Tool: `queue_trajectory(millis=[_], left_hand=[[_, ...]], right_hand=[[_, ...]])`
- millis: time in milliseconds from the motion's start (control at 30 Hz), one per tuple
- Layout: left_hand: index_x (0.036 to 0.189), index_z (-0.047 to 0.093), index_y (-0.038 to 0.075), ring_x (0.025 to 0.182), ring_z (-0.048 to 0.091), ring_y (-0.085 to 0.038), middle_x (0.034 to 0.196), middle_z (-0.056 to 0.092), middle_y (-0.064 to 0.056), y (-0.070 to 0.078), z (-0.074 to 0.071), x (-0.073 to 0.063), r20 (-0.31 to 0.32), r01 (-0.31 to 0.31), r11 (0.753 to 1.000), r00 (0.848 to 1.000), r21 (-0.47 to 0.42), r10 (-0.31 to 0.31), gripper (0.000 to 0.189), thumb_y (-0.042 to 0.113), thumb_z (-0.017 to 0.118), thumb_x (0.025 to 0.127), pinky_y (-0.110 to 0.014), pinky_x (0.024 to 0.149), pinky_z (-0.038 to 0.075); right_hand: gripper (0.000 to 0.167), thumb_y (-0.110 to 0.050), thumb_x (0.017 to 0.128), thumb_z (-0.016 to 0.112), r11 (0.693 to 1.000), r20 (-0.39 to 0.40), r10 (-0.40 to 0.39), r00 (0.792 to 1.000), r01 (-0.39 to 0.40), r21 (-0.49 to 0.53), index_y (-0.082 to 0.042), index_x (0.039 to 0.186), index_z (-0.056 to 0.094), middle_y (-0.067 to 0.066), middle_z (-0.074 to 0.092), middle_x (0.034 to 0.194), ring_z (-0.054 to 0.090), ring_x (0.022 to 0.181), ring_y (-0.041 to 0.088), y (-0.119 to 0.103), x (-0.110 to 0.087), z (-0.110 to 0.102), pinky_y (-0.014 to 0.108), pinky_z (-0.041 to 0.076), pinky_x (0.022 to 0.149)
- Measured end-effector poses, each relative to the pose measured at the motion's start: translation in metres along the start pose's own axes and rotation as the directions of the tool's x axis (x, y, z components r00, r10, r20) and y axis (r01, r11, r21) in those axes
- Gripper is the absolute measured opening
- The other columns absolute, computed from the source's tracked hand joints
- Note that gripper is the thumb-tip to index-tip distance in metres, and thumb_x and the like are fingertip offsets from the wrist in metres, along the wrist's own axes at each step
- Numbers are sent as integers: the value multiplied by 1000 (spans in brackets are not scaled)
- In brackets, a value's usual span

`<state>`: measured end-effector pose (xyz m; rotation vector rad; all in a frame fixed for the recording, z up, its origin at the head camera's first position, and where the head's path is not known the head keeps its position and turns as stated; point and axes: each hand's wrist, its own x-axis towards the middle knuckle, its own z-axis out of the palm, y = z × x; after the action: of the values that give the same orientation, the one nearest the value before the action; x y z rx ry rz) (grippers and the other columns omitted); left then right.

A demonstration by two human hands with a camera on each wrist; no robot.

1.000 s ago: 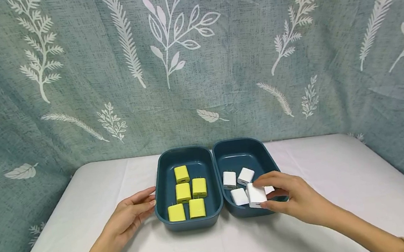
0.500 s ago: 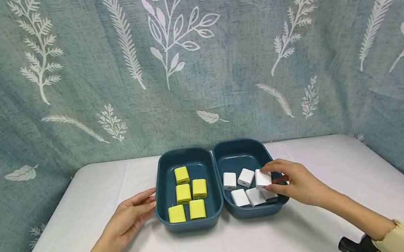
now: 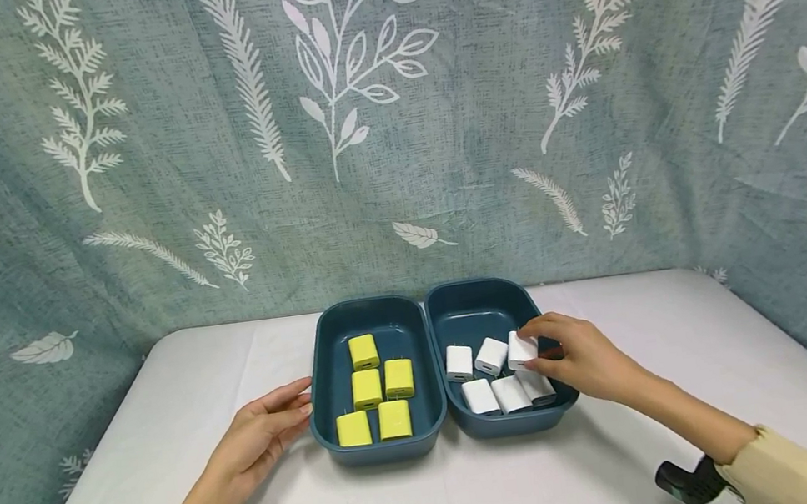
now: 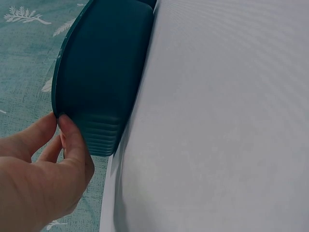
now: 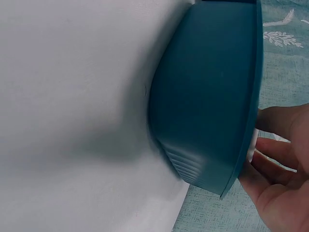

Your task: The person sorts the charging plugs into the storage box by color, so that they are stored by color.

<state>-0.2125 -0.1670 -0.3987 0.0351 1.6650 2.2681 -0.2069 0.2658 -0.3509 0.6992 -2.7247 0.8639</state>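
My left hand (image 3: 263, 433) is at the left side of a dark blue bin (image 3: 384, 452), its thumb and forefinger pinching the rim, as the left wrist view shows. Several yellow charger plugs (image 3: 366, 388) lie in that bin. Over the right blue bin (image 3: 515, 422), my right hand (image 3: 586, 360) pinches a white charger plug (image 3: 521, 350) between thumb and fingers. More white charger plugs (image 3: 479, 396) lie below and beside it. In the right wrist view the bin wall (image 5: 207, 87) hides most of the held plug; only a white sliver shows by the fingertips.
Both bins stand side by side near the back edge of a white-covered table (image 3: 434, 500). Behind hangs a green-grey curtain (image 3: 477, 234) with white leaf prints. A black wrist device (image 3: 689, 482) sits by the right sleeve (image 3: 773, 467).
My right hand has moved back and slightly right over its bin with a white charger plug, then settled lower beside the other white plugs. The left hand stays at its bin.
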Motion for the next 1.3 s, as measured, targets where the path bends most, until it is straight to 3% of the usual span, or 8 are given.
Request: queue_trajectory(millis=[333, 533, 767, 1000, 1300], left_hand=[[144, 41, -11, 98, 65, -16, 111, 65, -10, -1, 1, 2, 1, -6, 1000, 1000, 9, 6, 57, -9, 62, 91, -28, 90, 54], [145, 41, -10, 99, 65, -16, 112, 64, -11, -1, 1, 2, -4, 0, 1000, 1000, 4, 0, 57, -9, 62, 91, -28, 90, 54], [145, 42, -9, 99, 65, -16, 112, 64, -11, 0, 1, 1, -13, 9, 1000, 1000, 6, -9, 57, -8, 63, 91, -28, 91, 53], [143, 44, -10, 97, 65, -15, 109, 65, -9, -2, 0, 1, -9, -2, 1000, 1000, 6, 2, 56, -8, 63, 91, -28, 90, 54], [144, 43, -10, 97, 66, -15, 109, 65, -9, -1, -1, 1, -3, -3, 1000, 1000, 0, 3, 56, -8, 63, 91, -28, 89, 54]], right_hand=[[33, -2, 84, 77, 976, -1, 1, 1000, -1, -216, 4, 115, 67, 18, 63, 113, 63, 99, 33, -1, 12, 6, 45, 55, 79], [33, -3, 84, 77, 957, 23, 35, 999, -27, -290, 6, 114, 67, 20, 62, 113, 63, 97, 33, -3, 19, 10, 47, 55, 79], [33, -1, 84, 76, 940, 76, 100, 992, -69, -333, 9, 113, 66, 22, 62, 110, 62, 99, 36, -6, 29, 14, 48, 55, 82], [38, 2, 83, 75, 938, 114, 116, 987, -71, -340, 11, 117, 62, 27, 58, 115, 62, 100, 39, -2, 37, 21, 48, 55, 81], [42, -1, 83, 77, 945, 74, 103, 992, -75, -318, 9, 122, 61, 27, 56, 121, 61, 103, 39, -3, 34, 19, 49, 55, 83]])
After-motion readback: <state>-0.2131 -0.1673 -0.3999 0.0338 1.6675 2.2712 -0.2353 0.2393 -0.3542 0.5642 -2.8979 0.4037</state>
